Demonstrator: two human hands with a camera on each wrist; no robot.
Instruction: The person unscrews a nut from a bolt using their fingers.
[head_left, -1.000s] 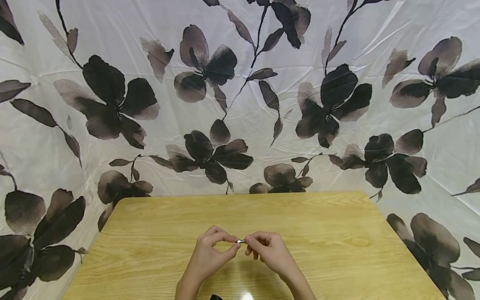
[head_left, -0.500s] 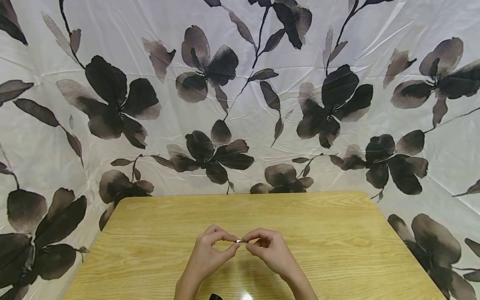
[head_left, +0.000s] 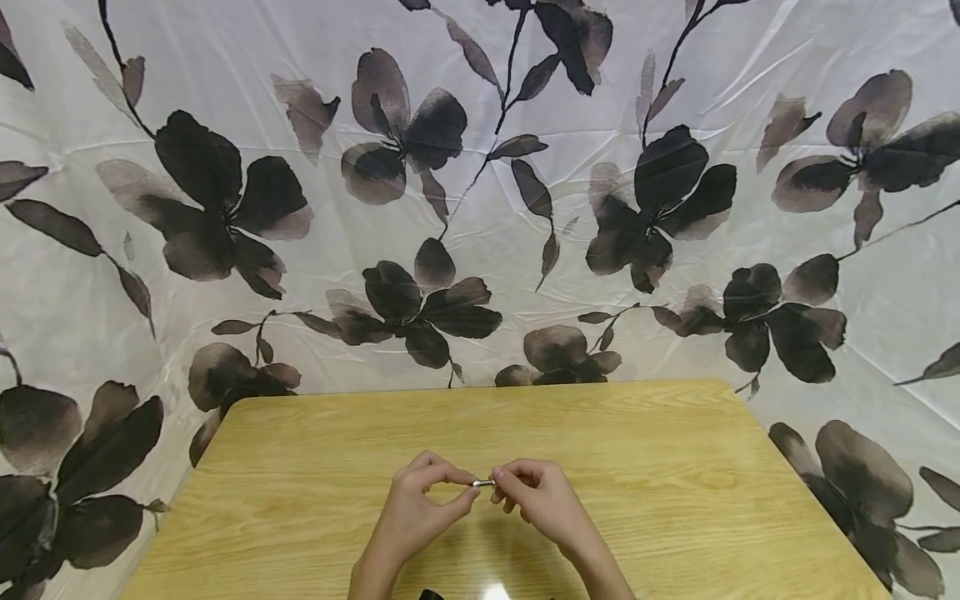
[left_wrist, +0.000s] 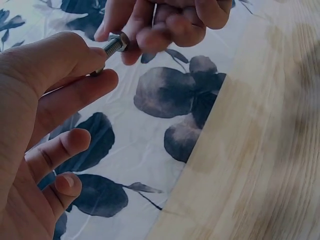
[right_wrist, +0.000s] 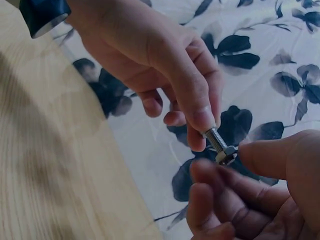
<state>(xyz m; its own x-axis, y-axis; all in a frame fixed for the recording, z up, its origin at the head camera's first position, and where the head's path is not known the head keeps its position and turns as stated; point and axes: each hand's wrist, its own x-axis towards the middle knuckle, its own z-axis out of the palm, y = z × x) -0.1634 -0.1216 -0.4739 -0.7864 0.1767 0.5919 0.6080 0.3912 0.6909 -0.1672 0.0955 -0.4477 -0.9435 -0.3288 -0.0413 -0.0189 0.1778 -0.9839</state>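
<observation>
A small metal threaded bolt (head_left: 485, 483) is held between two hands above the wood-grain tabletop (head_left: 300, 467), toward six o'clock in the head view, its shaft lying roughly along the nine-to-three line. The left hand (head_left: 423, 504), at the bolt's nine o'clock end, pinches that end between thumb and forefinger, partly hiding it. Seen from the left wrist, the remaining fingers of this hand are half bent and spread loosely apart, toward seven and eight o'clock.

The right hand (head_left: 538, 504) is at the three o'clock end, thumb and forefinger nearly together, the other fingers curled in. From its own wrist camera a hex nut (right_wrist: 227, 155) shows on the bolt's far end, toward four o'clock — the thumb tip meets one side, the bent forefinger, blurred, lies at the other. A stretch of bare thread separates the nut from the left fingertips.

On the left wrist, between ten and eleven o'clock in that same view, sits a dark device (right_wrist: 46, 16) with a silvery edge. The head view shows a black object (head_left: 431, 594) cut off near six o'clock, and floral fabric (head_left: 315, 275) running from nine through twelve to three — pale, with dark blooms.
</observation>
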